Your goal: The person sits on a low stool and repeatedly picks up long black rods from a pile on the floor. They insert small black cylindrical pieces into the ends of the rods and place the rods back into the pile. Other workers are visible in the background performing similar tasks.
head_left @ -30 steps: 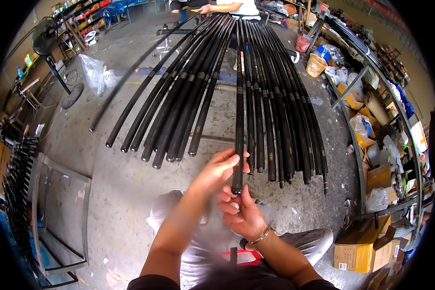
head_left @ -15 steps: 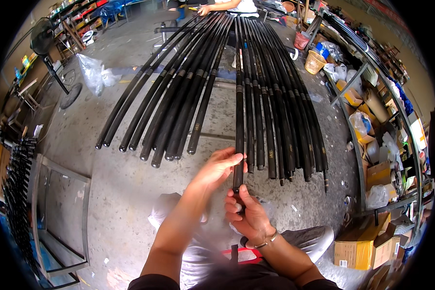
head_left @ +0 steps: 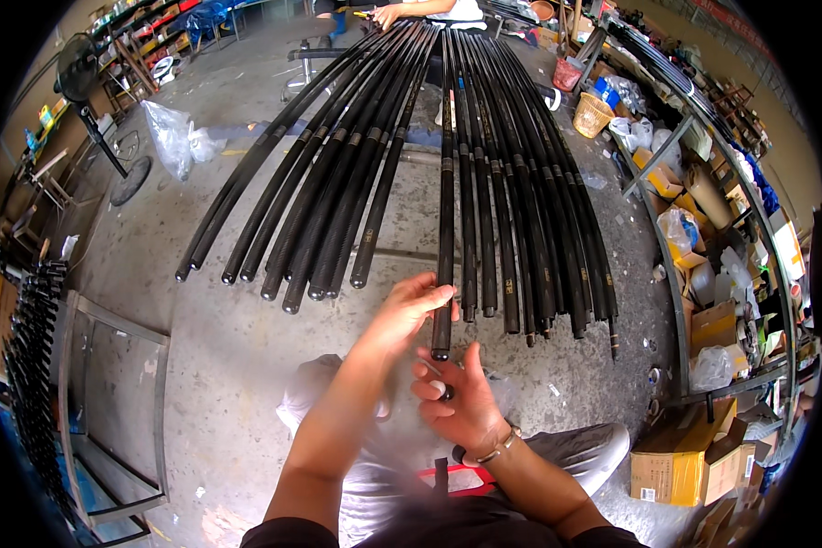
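A long black fishing rod points away from me, its thick near end low in front of my lap. My left hand is closed round it just above that end, the thumb lying across the top. Just below the rod's end, and apart from it, my right hand is turned palm up. Its thumb stands away while the curled fingers hold a small round black cap. Something white is on one finger. More black rods fan out on the left and on the right.
At the far end of the rods another person's hand rests near their tips. A shelf rack with boxes and bags lines the right, above an open cardboard box. A metal frame and a standing fan are on the left.
My right hand has come off the rod's near end and dropped slightly, its thumb opening and the black cap showing in its fingers. My left hand keeps its grip; the rod shifted slightly left.
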A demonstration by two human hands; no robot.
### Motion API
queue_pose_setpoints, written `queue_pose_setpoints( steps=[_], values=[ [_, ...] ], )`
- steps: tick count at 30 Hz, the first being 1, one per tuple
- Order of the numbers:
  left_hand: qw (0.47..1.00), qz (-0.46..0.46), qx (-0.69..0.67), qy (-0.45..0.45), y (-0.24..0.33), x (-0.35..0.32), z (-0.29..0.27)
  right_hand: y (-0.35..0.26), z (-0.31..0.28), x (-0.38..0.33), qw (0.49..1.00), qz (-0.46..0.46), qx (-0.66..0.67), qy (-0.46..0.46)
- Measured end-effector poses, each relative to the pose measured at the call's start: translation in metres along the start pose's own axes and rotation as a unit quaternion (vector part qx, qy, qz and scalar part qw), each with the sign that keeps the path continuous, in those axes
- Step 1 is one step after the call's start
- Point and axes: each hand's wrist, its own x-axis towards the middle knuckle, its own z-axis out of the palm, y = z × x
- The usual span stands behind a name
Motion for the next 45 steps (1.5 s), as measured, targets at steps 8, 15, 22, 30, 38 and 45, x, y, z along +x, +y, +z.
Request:
queue_pose_setpoints(
  steps=[8,15,22,30,38,45],
  values=[
    [1.000,0.012,0.015,0.001,-0.003,0.001,0.001,-0.003,0.001,0.000,0.999,0.027,-0.014,-0.031],
    [1.000,0.013,0.025,0.002,-0.006,0.002,0.001,0.001,0.002,0.000,0.999,0.019,-0.016,-0.021],
    [0.999,0.026,0.024,-0.001,-0.005,0.001,0.002,0.002,0.000,0.000,0.999,0.010,-0.028,-0.034],
    [0.999,0.013,0.053,0.006,-0.002,-0.002,0.006,0.002,0.001,-0.001,1.000,0.008,-0.021,-0.008],
    [0.998,0.034,0.059,0.005,-0.011,0.003,0.002,0.001,-0.003,-0.002,1.000,0.004,-0.012,0.004],
    [0.998,0.027,0.052,0.005,-0.008,0.002,0.005,0.002,0.005,-0.004,0.999,-0.009,-0.049,0.023]
  ],
)
